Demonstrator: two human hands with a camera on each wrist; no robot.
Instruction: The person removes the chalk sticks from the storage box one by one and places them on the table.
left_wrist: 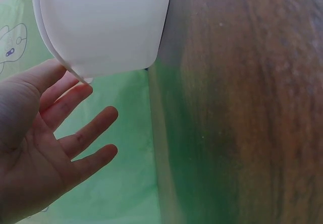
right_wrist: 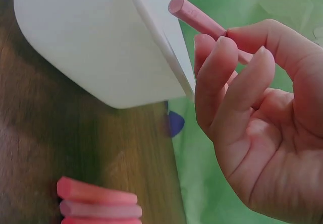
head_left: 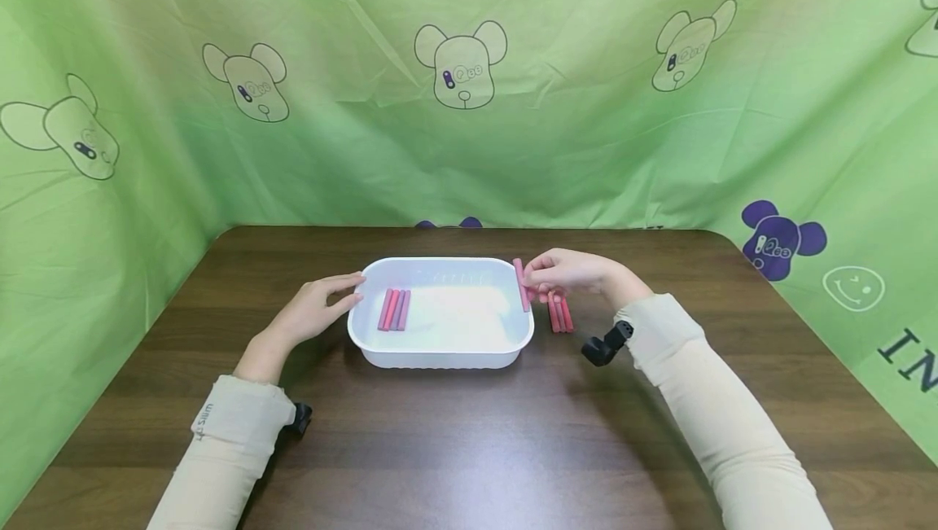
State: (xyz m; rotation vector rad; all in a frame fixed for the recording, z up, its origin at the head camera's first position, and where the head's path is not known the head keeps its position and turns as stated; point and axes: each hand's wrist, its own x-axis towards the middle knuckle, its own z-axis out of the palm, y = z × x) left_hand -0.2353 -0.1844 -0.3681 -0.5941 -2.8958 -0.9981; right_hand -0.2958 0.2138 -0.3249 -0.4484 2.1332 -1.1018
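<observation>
In the head view, a white plastic tub (head_left: 454, 359) stands on the table, with several pink and purple chalk sticks (head_left: 394, 310) side by side in its left part. My left hand (head_left: 311, 308) touches the tub's left rim with its fingertips; the lower fingers spread loose in the left wrist view. My right hand (head_left: 567, 271) pinches a pink chalk stick (right_wrist: 199, 18) between thumb and fingers, above the tub's right rim. Just right of the tub, below that hand, more reddish-pink chalk sticks (head_left: 560, 314) lie together on the table.
The dark brown wooden table (head_left: 440, 448) has rounded far corners. A green curtain (head_left: 572, 147) with printed bear heads hangs behind it and along the sides. Each wrist wears a small black camera (head_left: 607, 344).
</observation>
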